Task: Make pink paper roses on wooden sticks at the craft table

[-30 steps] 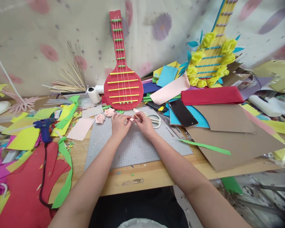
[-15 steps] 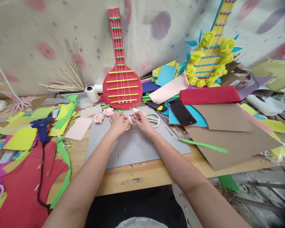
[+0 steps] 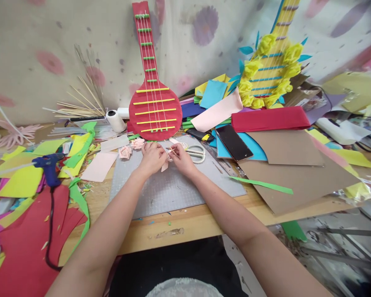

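Observation:
Both hands meet over the grey cutting mat point(image 3: 173, 194). My left hand point(image 3: 153, 157) is closed on a small piece of pale pink paper point(image 3: 165, 166), and one end of it hangs below the fingers. Pinched in my right hand point(image 3: 182, 160) is a thin wooden stick point(image 3: 172, 150), its tip at the paper. Fingers hide most of the pink piece. Two pink paper roses point(image 3: 125, 152) lie left of my left hand. White-handled scissors point(image 3: 196, 153) rest just right of my right hand.
A red paper lute point(image 3: 156, 111) stands behind the mat. Left are a blue glue gun point(image 3: 49, 167) and coloured scraps. A phone point(image 3: 234, 142) and brown cardboard point(image 3: 297, 181) lie right. A yellow flowered instrument point(image 3: 267, 74) stands at back right.
The stick in my right hand has tipped flatter, and my hands have drawn closer together. The pink paper's end hangs more plainly below the fingers. The whole view has shifted slightly.

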Motion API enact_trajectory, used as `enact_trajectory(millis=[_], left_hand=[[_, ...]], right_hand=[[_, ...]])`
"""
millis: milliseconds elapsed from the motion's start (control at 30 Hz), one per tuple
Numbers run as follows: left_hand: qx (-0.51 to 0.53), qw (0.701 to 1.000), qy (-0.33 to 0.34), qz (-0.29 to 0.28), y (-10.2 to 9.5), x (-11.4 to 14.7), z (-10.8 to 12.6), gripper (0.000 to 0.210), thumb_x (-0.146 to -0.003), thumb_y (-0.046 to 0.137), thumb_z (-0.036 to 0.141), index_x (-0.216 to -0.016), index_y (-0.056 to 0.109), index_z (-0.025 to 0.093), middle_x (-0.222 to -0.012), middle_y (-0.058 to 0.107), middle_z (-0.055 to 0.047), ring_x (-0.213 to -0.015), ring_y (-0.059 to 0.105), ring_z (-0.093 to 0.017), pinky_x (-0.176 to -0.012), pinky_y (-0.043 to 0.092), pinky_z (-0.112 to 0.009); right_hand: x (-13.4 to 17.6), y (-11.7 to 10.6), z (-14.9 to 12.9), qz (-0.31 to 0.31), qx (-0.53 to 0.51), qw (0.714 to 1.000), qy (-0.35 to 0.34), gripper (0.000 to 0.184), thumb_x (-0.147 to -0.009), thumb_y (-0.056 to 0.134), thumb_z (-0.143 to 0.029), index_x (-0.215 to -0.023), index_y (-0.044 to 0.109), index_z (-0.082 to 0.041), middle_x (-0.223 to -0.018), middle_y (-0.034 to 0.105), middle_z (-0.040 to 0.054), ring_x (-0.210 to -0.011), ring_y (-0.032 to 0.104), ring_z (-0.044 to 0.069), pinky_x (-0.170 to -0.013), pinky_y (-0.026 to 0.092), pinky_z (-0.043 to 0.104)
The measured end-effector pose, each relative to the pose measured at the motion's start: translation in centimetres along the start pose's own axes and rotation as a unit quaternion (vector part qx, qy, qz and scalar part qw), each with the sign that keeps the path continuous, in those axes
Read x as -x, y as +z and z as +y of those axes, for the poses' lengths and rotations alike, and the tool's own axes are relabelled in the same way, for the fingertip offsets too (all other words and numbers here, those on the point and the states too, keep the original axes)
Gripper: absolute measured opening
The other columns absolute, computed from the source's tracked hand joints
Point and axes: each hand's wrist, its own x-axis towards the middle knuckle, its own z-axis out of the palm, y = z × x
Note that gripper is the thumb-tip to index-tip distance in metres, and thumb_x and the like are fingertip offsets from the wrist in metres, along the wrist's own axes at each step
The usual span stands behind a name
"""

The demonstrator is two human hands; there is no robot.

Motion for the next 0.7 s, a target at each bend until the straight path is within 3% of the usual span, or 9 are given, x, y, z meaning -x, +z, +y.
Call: enact_trajectory(millis=[133, 233, 333, 467, 567, 633, 700], left_hand=[[0.035, 0.999, -0.019, -0.032, -1.1, -0.8, -0.3, 0.016, -0.066, 0.063, 0.037, -0.061, 0.062, 0.022, -0.085, 0.06, -0.005, -0.095, 0.049, -0.026, -0.09, 0.032, -0.046], [0.04, 0.999, 0.009, -0.032, -2.0, -1.6, -0.8, 0.015, -0.069, 0.062, 0.037, -0.067, 0.063, 0.023, -0.087, 0.06, -0.005, -0.094, 0.049, -0.024, -0.088, 0.034, -0.042], [0.016, 0.998, 0.055, -0.022, -2.8, -2.1, -0.9, 0.014, -0.071, 0.061, 0.038, -0.074, 0.064, 0.024, -0.09, 0.059, -0.005, -0.096, 0.047, -0.023, -0.089, 0.034, -0.041], [-0.019, 0.988, 0.149, -0.024, -3.2, -2.2, -0.2, 0.012, -0.075, 0.058, 0.036, -0.076, 0.064, 0.025, -0.098, 0.056, -0.005, -0.104, 0.043, -0.024, -0.093, 0.03, -0.042], [-0.033, 0.978, 0.2, -0.04, -3.0, -1.9, 0.2, 0.011, -0.077, 0.056, 0.034, -0.079, 0.063, 0.026, -0.105, 0.053, -0.006, -0.109, 0.04, -0.025, -0.096, 0.028, -0.043], [-0.036, 0.975, 0.212, -0.049, -2.9, -1.7, 0.3, 0.01, -0.077, 0.056, 0.032, -0.081, 0.062, 0.026, -0.108, 0.052, -0.006, -0.11, 0.04, -0.024, -0.098, 0.027, -0.044], [-0.031, 0.977, 0.205, -0.048, -2.6, -1.4, 0.2, 0.009, -0.076, 0.057, 0.03, -0.083, 0.061, 0.026, -0.109, 0.051, -0.007, -0.11, 0.04, -0.024, -0.099, 0.027, -0.044]], right_hand=[[0.0, -0.2, -0.1, 0.015, -0.073, 0.997, -0.017, 0.016, -0.077, 0.049, -0.029, -0.091, 0.044, -0.022, -0.083, 0.06, -0.0001, -0.08, 0.059, 0.015, -0.076, 0.046, 0.03], [-0.2, -0.6, -0.2, 0.093, -0.081, 0.992, -0.022, 0.017, -0.077, 0.051, -0.033, -0.088, 0.046, -0.021, -0.089, 0.058, 0.0017, -0.08, 0.057, 0.013, -0.073, 0.046, 0.027], [-0.5, -1.2, -0.3, 0.155, -0.098, 0.983, 0.021, 0.023, -0.076, 0.053, -0.04, -0.087, 0.045, -0.021, -0.087, 0.057, 0.0011, -0.068, 0.053, 0.01, -0.061, 0.044, 0.022], [-0.8, -1.8, -0.6, 0.028, -0.21, 0.967, 0.144, 0.035, -0.075, 0.049, -0.054, -0.088, 0.045, -0.022, -0.079, 0.056, -0.0021, -0.039, 0.033, 0.003, -0.035, 0.021, 0.019], [-0.6, -2.0, -1.1, -0.068, -0.291, 0.939, 0.168, 0.036, -0.074, 0.052, -0.054, -0.085, 0.048, -0.021, -0.065, 0.049, -0.0055, -0.035, 0.021, 0.001, -0.033, 0.01, 0.019], [-0.5, -2.0, -1.3, -0.082, -0.319, 0.929, 0.167, 0.032, -0.07, 0.059, -0.048, -0.082, 0.049, -0.02, -0.056, 0.04, -0.0083, -0.035, 0.019, 0.001, -0.034, 0.01, 0.019], [-0.6, -1.9, -1.2, -0.053, -0.329, 0.928, 0.165, 0.03, -0.066, 0.063, -0.042, -0.08, 0.049, -0.02, -0.052, 0.036, -0.0095, -0.035, 0.018, 0.002, -0.034, 0.011, 0.019]])
